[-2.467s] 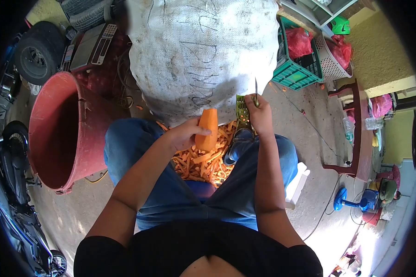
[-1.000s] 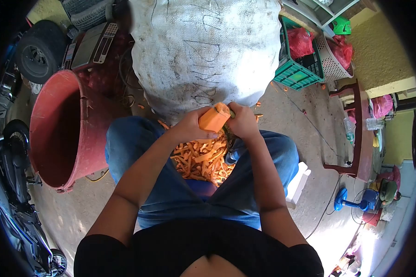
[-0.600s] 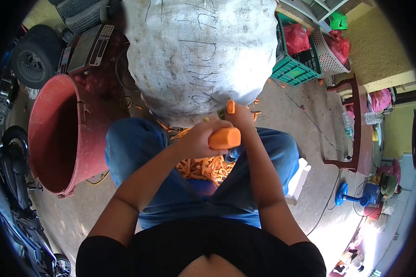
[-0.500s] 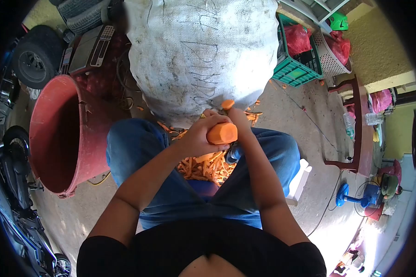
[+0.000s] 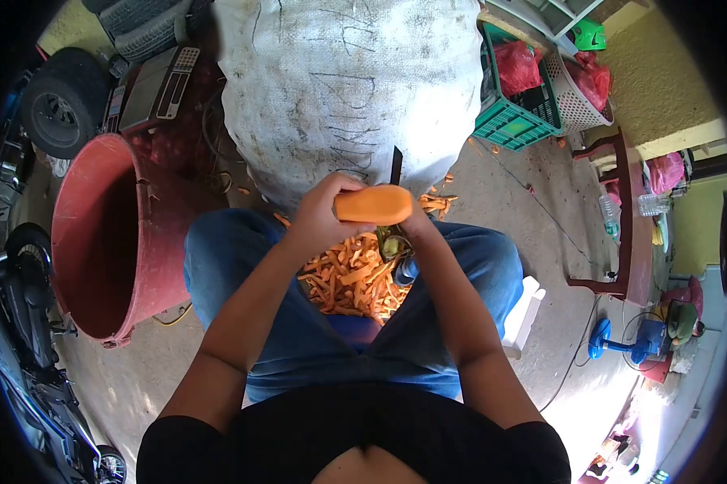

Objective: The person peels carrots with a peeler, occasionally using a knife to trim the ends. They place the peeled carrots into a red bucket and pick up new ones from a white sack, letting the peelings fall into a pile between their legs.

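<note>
Two bare hands meet between the knees [image 5: 218, 250], before a large white sack [image 5: 307, 97]. The left hand [image 5: 319, 214] is closed around the left end of an orange vegetable piece [image 5: 377, 205], held crosswise above the floor [image 5: 162, 363]; gripping one end presumably leaves the other exposed, with the fingers back from the dark blade [image 5: 396, 167]. The blade stands beyond the piece, its tip directed away from the body and toward the sack, an orientation probably chosen for safety. The right hand [image 5: 417, 222] lies at the piece's right end, which largely conceals it; whether its fingers clasp the blade's handle cannot be told. Just below, a yellowish-green object [image 5: 391, 245], too small to identify, shows beside the right hand. Orange strips [image 5: 351, 277] form a heap on the floor between the legs, apparently placed to lie directly beneath the hands. A red tub [image 5: 170, 234] occupies the floor's left side; a green crate [image 5: 515, 125], its far right corner.
</note>
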{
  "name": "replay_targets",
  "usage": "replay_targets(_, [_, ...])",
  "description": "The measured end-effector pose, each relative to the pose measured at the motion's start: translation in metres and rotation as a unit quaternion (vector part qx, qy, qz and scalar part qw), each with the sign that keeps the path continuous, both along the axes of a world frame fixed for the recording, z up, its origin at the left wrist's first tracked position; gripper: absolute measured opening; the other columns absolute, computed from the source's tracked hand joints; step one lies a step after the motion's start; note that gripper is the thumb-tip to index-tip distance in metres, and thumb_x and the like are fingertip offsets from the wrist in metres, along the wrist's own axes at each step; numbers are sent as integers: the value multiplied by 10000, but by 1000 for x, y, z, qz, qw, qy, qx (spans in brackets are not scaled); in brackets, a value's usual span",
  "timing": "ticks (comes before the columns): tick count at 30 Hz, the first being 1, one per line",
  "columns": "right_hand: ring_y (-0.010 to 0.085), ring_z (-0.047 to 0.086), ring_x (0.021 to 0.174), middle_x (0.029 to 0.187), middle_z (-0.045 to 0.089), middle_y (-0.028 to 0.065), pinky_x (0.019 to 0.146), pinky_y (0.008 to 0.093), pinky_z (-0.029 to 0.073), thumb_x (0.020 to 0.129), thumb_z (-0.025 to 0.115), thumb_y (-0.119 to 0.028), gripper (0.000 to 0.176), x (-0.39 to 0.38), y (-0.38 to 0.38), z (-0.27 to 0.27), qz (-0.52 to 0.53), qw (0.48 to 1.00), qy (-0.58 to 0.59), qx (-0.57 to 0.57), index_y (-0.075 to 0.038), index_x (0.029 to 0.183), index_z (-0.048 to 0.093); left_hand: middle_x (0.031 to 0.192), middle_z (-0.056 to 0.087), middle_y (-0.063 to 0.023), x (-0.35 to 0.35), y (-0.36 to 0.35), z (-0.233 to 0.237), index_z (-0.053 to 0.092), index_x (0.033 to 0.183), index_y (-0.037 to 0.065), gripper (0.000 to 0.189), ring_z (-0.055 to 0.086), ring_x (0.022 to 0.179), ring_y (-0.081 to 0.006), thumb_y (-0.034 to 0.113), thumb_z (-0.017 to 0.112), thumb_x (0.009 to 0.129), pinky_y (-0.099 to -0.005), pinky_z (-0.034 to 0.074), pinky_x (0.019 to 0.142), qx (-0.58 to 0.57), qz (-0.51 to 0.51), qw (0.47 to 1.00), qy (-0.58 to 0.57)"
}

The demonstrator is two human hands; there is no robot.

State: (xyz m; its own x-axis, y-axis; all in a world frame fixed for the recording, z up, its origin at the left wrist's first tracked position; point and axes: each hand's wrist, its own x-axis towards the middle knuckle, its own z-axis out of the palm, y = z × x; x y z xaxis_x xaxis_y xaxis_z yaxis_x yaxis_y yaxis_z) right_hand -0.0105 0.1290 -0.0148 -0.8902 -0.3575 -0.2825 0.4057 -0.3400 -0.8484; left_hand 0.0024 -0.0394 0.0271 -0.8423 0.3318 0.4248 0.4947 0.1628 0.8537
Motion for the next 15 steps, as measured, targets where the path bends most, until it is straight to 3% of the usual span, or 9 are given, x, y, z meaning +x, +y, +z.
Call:
replay_targets(2, [135, 531, 636, 751, 568, 46, 627, 277, 442, 743, 513, -95, 123, -4, 4, -10, -12, 997, 38, 70, 0, 801, 563, 925, 524, -100, -3, -4, 2, 469, 961, 15, 528, 521, 866, -183, 138, 753, 533, -292, 418, 754, -65, 18, 984, -163])
replay_targets(4, [123, 519, 621, 703, 566, 59, 574, 286, 421, 751, 517, -131, 171, -6, 6, -16, -38, 971, 110, 210, 28, 806, 550, 909, 535, -99, -3, -3, -12, 471, 972, 12, 530, 527, 851, -177, 144, 746, 539, -290, 420, 742, -97, 6, 979, -179])
replay_targets(5, [196, 552, 602, 658, 571, 134, 542, 326, 402, 734, 537, -155, 183, -5, 9, -16, -38, 933, 160, 320, 18, 793, 538, 893, 545, -98, -3, -2, -18, 473, 983, 9, 532, 533, 836, -172, 151, 740, 546, -287, 421, 729, -128, -7, 972, -196])
replay_targets(6, [196, 552, 602, 658, 571, 134, 542, 326, 402, 734, 537, -155, 183, -3, 8, -7, -37, 933, 159, 320, 18, 793, 538, 893, 545, -98, -3, -2, -18, 473, 983, 9, 532, 533, 836, -172, 151, 740, 546, -287, 421, 729, -129, -7, 972, -196])
replay_targets(8, [206, 547, 606, 656, 562, 135, 562, 297, 414, 727, 510, -98, 133, 2, 4, 13, -52, 850, 207, 481, -3, 815, 543, 855, 567, -96, -4, -3, -16, 478, 997, 4, 524, 548, 791, -170, 150, 719, 555, -283, 424, 706, -164, -42, 951, -260])
replay_targets(9, [206, 547, 606, 656, 562, 135, 562, 297, 414, 727, 510, -98, 133, 3, 4, 19, -51, 851, 207, 481, -3, 815, 543, 855, 567, -96, -4, -2, -15, 478, 997, 4, 524, 548, 791, -170, 150, 719, 555, -283, 424, 706, -164, -41, 951, -260])
replay_targets(11, [369, 516, 627, 642, 543, 195, 550, 405, 403, 683, 572, -175, 173, 5, 6, 29, -55, 820, 262, 506, -27, 752, 517, 836, 582, -99, -5, -1, -12, 486, 983, 2, 494, 560, 759, -173, 135, 704, 560, -288, 429, 693, -127, -23, 959, -252])
replay_targets(14, [355, 531, 610, 614, 542, 173, 552, 421, 416, 661, 582, -183, 194, 12, 8, 41, 8, 737, 315, 599, -37, 757, 496, 844, 582, -98, -10, -1, -23, 485, 987, 8, 486, 558, 765, -164, 120, 692, 561, -287, 428, 690, -128, 26, 964, -232])
replay_targets(15, [355, 531, 610, 614, 542, 173, 552, 421, 416, 661, 582, -183, 194, 13, 8, 43, 7, 737, 314, 598, -37, 757, 496, 844, 582, -98, -9, -1, -22, 485, 987, 8, 486, 558, 765, -164, 120, 692, 561, -287, 428, 690, -128, 26, 964, -232])
